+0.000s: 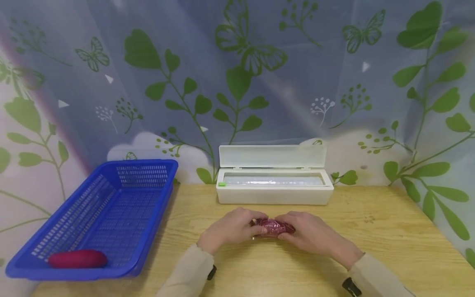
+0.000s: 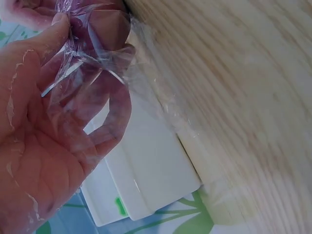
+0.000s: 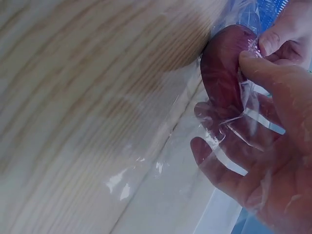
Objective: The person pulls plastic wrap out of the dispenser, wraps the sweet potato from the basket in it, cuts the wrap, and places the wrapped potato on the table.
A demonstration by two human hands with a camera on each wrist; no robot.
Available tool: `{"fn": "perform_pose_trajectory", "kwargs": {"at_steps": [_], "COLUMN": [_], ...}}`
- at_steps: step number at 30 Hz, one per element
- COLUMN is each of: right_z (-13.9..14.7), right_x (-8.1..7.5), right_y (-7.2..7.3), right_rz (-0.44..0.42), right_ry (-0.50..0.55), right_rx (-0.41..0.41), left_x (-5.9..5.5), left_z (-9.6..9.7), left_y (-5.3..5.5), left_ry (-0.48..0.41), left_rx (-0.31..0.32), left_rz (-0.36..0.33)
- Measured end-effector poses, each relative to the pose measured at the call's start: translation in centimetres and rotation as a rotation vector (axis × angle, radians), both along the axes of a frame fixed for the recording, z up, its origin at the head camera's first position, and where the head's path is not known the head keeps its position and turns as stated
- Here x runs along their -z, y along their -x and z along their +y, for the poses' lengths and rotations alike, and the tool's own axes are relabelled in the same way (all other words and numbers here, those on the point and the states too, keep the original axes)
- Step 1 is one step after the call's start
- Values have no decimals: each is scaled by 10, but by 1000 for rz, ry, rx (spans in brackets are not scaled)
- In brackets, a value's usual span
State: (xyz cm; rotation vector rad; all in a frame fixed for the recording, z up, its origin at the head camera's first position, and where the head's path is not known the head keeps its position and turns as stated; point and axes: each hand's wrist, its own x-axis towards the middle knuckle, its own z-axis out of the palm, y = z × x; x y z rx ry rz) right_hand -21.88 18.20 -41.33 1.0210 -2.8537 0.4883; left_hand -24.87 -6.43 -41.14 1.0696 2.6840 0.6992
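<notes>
A dark red, elongated sweet potato (image 1: pixel 273 228), wrapped in clear cling film, is between my two hands over the table. My left hand (image 1: pixel 235 227) holds its left end, with the thumb pressing gathered film (image 2: pixel 73 29) against it in the left wrist view. My right hand (image 1: pixel 311 233) grips the right end; in the right wrist view the thumb lies on the sweet potato (image 3: pixel 219 68) and the fingers curl beneath, seen through loose film (image 3: pixel 126 180). Behind the hands stands a white cling film box (image 1: pixel 274 196), its lid (image 1: pixel 272 156) raised and a roll inside.
On the left a blue plastic basket (image 1: pixel 148 247) holds another red sweet potato (image 1: pixel 78 259) at its near end. A small green slider (image 1: pixel 222 184) sits on the box's left front edge. A patterned curtain (image 1: pixel 185 62) hangs behind the wooden table (image 1: pixel 389 239).
</notes>
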Motion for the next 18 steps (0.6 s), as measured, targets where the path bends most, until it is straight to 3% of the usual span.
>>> {"fn": "perform_pose_trajectory", "kwargs": {"at_steps": [10, 14, 18], "right_z": [5, 6, 9], "right_x": [0, 2, 3], "right_y": [3, 6, 6], "right_rz": [-93, -136, -108], "right_ry": [80, 147, 154], "right_rx": [-63, -14, 38], "left_x": [1, 3, 4], "left_z": [-4, -6, -7], "left_y": [2, 2, 3], "left_ry": [-44, -67, -72], "left_rx": [-21, -50, -90], "left_rz": [-65, -56, -40]}}
